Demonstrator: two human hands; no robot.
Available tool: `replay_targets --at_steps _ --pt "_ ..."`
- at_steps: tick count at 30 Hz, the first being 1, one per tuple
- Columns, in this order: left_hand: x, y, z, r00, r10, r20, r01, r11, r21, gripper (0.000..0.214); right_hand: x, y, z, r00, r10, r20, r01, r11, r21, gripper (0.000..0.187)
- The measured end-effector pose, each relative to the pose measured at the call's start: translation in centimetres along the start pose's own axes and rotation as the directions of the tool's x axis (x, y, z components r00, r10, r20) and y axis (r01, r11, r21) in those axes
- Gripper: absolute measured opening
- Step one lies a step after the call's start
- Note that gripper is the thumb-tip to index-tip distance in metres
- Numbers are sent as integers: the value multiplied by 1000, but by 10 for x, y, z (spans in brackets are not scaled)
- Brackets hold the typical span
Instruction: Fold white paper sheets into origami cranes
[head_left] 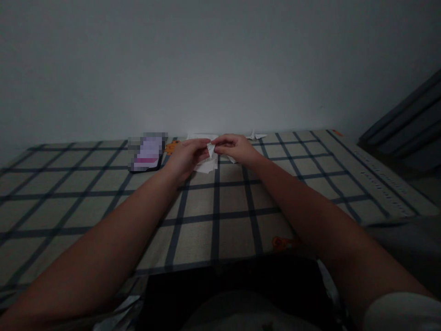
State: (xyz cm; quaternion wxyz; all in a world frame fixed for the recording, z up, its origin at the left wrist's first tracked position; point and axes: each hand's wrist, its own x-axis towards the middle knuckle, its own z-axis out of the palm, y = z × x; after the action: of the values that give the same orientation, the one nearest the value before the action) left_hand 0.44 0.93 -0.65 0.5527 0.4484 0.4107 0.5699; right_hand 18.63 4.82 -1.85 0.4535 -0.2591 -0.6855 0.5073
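Note:
Both my hands meet near the far middle of a checked bed sheet (pixel 213 220). My left hand (pixel 186 156) and my right hand (pixel 234 147) each pinch a small folded piece of white paper (pixel 210 149) held between their fingertips, just above the sheet. More white paper sheets (pixel 206 166) lie flat under and behind my hands. Both forearms reach forward from the bottom corners of the view.
A phone (pixel 147 154) with a lit screen lies left of my hands. A small folded white paper figure (pixel 255 135) rests by the wall at the back. A plain wall rises behind the bed. A dark slanted object (pixel 403 133) stands at the right.

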Motion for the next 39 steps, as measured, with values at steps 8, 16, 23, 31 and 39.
replay_targets --at_steps 8,16,23,31,39 --pt "3 -5 -4 996 72 45 -77 990 121 27 1 1 -2 996 24 -81 -27 999 -38 20" --pt "2 -5 -6 987 158 37 -162 962 218 36 1 1 -1 994 8 -113 -16 998 -69 28" --pt "-2 -4 -4 972 234 -10 -217 916 336 34 2 3 2 994 29 -102 -32 999 -30 28" --pt "-1 -7 -2 973 229 -30 -208 926 314 36 0 -5 6 992 24 -126 -29 999 -41 20" --pt "-2 -6 -1 972 235 0 -227 938 262 39 0 -3 6 990 62 -126 -53 996 72 22"
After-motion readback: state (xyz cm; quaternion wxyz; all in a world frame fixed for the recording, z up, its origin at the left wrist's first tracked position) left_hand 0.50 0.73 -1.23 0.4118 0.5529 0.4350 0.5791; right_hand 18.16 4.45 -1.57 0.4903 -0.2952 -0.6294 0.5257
